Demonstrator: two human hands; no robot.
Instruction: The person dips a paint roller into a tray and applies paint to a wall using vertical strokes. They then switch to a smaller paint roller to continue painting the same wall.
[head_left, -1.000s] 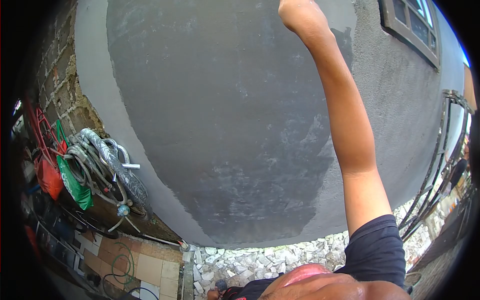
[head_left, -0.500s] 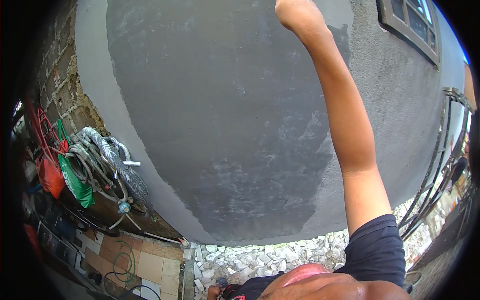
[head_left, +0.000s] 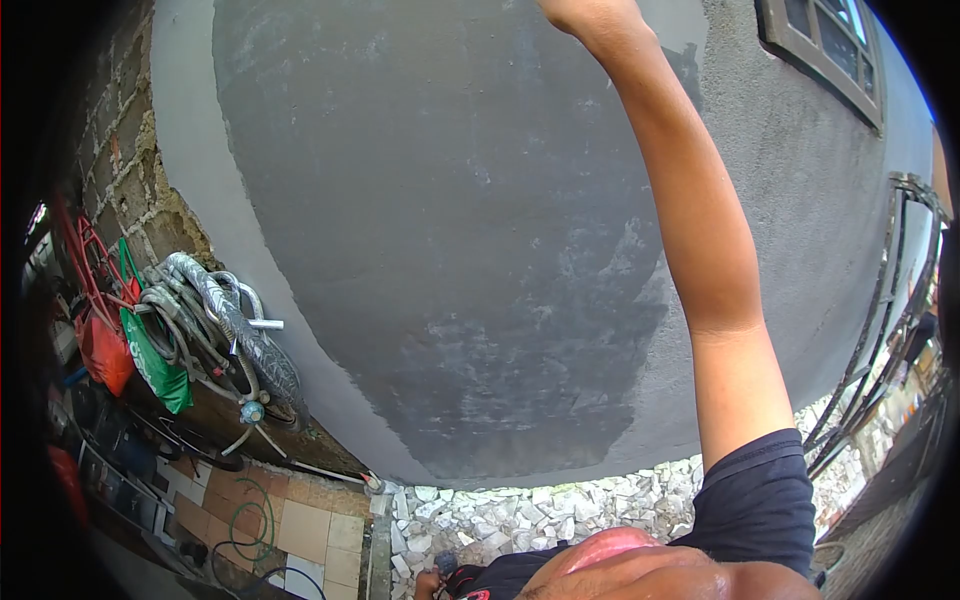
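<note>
Saw the right hand (head_left: 590, 12) slip slightly left and higher since the earlier frame, now partly cut off by the top edge. Found its grip hidden, with fingers out of view; could not tell spread from pressed together, nor confirm any held object or contact with the wall (head_left: 775, 190). Placed the wall straight ahead, filling most of the view and bearing a large dark grey patch (head_left: 430, 200) with paler streaks low down. Judged the wall stiff, heavy and fixed, offering nothing to grasp; suspected a soft or slippery skin on the patch, if damp. Rated flat, even pressure, away from the ragged patch edges, safest for touching. Logged at left a hose coil (head_left: 205, 310) beside a green bag (head_left: 155, 365); at upper right, a window (head_left: 840, 75); below, pale stones (head_left: 540, 510) along the wall's foot. Could not identify the left hand with certainty near the bottom edge, nor read its grip.
</note>
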